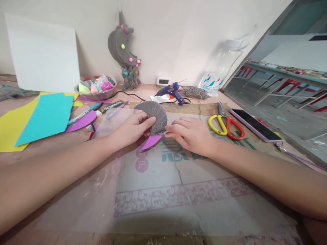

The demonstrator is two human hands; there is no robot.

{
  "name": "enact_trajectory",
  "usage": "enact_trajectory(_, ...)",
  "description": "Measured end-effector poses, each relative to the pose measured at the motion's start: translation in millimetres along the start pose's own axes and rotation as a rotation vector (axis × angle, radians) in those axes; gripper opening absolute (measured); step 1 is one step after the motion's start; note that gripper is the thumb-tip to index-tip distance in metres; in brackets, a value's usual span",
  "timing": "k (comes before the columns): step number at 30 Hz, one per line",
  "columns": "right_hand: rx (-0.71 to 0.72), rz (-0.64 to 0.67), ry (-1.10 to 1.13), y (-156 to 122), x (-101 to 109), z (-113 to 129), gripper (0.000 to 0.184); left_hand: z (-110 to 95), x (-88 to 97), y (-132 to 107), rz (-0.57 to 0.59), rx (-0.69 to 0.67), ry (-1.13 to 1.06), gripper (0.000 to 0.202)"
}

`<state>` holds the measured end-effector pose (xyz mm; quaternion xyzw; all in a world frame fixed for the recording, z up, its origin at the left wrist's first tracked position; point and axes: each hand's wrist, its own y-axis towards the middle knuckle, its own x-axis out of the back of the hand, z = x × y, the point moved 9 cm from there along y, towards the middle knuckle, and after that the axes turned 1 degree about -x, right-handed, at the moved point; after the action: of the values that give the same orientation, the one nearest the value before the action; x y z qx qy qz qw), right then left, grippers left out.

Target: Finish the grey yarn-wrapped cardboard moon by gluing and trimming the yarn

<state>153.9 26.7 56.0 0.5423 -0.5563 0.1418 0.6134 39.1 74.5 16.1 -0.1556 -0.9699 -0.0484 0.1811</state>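
Over the middle of the work surface I see a crescent-shaped purple craft cutout (151,142), its upper part covered in close rows of grey yarn (157,114). My left hand (135,126) grips its inner side, thumb laid across the wrapped face. At the cutout's right edge, where the grey rows end, the fingers of my right hand (187,134) are pinched together on the yarn. A loose grey strand (179,172) trails below that hand over the plastic sheet. The bare purple tip points down to the left, between my hands.
A glue gun (171,92), a yarn bundle (194,92) and a glass jug (217,71) stand behind. Scissors (226,126) and a phone (255,125) lie right. Left are coloured sheets (46,115), pens (83,115) and a metal bowl (108,92). A decorated grey moon (120,46) hangs behind.
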Motion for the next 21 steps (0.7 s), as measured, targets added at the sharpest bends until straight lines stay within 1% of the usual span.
enact_trajectory(2,0.000,-0.037,0.004,-0.1,4.3,0.6,0.026,-0.9,0.2,0.3,0.001,-0.007,0.003,0.032)
enact_trajectory(4,0.009,-0.047,0.016,0.0,6.2,1.9,0.026,-2.4,0.5,0.5,0.001,-0.024,0.012,0.032)
enact_trajectory(6,0.013,-0.037,0.018,0.1,6.0,2.5,0.026,-3.2,0.9,0.6,-0.004,-0.033,0.022,0.032)
enact_trajectory(12,-0.047,0.008,-0.026,0.0,0.5,-3.5,0.028,-2.1,2.8,0.1,-0.031,-0.023,0.032,0.032)
enact_trajectory(17,-0.035,0.003,-0.035,0.4,0.3,-2.3,0.027,-2.3,2.1,0.3,-0.026,-0.020,0.038,0.032)
enact_trajectory(21,-0.019,0.004,-0.036,0.0,0.4,-1.2,0.027,-0.9,0.0,0.1,-0.008,-0.004,-0.001,0.031)
